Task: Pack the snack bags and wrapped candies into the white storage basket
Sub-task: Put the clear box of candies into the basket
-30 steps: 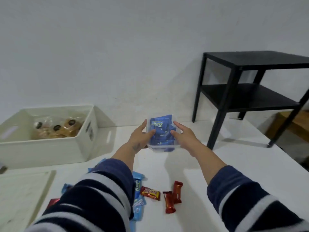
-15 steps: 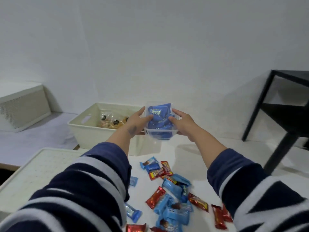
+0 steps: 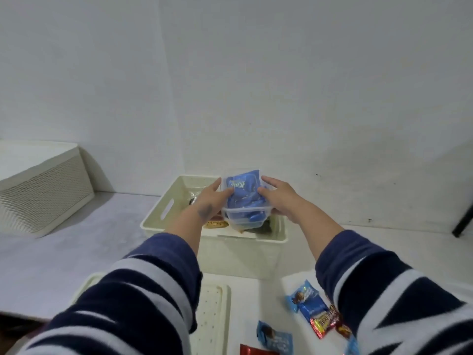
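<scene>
Your left hand [image 3: 210, 201] and right hand [image 3: 279, 199] share one grip on the clear tub [image 3: 244, 217] of blue candies [image 3: 244, 193], held over the white storage basket [image 3: 169, 201]. Lower it level, clear of the snack bags [image 3: 216, 224] beneath; loose candies [image 3: 307, 302] wait on the bench [image 3: 261, 298] nearer you.

Blue packet [image 3: 242, 187] on top in the clear tub [image 3: 245, 216]: white lettering, seen tilted, too blurred to read for sure. Red-yellow candy [image 3: 325, 322] on the table by the right sleeve: yellow band with dark letters, unreadable. Blue candies [image 3: 305, 298] show a picture and pale print, not legible. No numbers or signs readable.
</scene>
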